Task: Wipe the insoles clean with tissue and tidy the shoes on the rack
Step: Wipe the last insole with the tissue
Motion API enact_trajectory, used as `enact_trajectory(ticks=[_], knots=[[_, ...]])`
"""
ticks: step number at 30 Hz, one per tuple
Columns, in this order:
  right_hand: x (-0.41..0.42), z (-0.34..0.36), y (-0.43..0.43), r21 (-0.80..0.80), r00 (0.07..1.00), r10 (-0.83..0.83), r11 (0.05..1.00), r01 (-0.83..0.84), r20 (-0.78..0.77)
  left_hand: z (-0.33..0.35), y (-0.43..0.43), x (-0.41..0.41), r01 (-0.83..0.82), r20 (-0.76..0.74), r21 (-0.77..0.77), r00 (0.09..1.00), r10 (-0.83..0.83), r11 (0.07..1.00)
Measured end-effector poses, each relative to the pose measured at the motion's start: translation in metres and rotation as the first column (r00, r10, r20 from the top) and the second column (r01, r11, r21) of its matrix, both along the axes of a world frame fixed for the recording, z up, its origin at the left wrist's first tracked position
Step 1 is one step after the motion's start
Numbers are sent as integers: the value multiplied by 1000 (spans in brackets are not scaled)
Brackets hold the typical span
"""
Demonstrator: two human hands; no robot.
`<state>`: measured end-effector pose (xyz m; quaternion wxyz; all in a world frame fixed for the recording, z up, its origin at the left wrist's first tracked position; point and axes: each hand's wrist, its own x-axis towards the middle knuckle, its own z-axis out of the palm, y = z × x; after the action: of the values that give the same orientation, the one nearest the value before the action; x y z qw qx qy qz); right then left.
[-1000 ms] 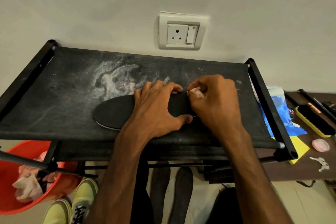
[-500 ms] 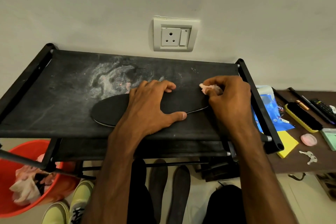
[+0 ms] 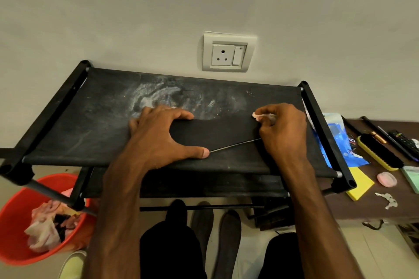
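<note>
A black insole [image 3: 217,133] lies flat on the dusty black fabric top of the shoe rack [image 3: 90,124]. My left hand [image 3: 163,138] presses down on its left part, fingers at the far edge and thumb stretched along the near edge. My right hand [image 3: 283,133] pinches a small crumpled pink tissue [image 3: 260,116] at the insole's right end, by its far edge. Two more dark insoles [image 3: 201,222] lie side by side on the floor below the rack's front.
A red bin [image 3: 15,222] with used tissues stands at lower left, with a yellow-green shoe [image 3: 72,265] by it. A brown table [image 3: 362,208] to the right holds a blue packet [image 3: 340,140], a brush [image 3: 378,154], a yellow pad, a pink lump and keys. A wall socket [image 3: 227,52] sits above the rack.
My right hand has dragged the tissue rightward along the insole to its right end. My left hand stays pressed on the insole and now hides its left end.
</note>
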<state>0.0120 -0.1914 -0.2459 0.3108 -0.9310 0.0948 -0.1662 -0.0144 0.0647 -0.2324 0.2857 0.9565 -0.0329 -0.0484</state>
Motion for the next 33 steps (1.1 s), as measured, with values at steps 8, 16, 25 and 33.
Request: enact_trajectory(ticks=[8, 16, 25, 33], knots=[[-7, -3, 60, -161, 937, 350, 924, -347, -14, -2, -1, 2, -23, -9, -36, 1000, 22, 999], [-6, 9, 15, -16, 994, 108, 994, -108, -22, -2, -2, 2, -45, -15, -80, 999, 44, 996], [-28, 1, 17, -115, 999, 18, 993, -23, -46, -4, -3, 1, -62, 5, -82, 998, 63, 995], [-49, 2, 41, -38, 988, 149, 988, -150, -36, -5, -3, 1, -52, 6, -94, 999, 53, 994]])
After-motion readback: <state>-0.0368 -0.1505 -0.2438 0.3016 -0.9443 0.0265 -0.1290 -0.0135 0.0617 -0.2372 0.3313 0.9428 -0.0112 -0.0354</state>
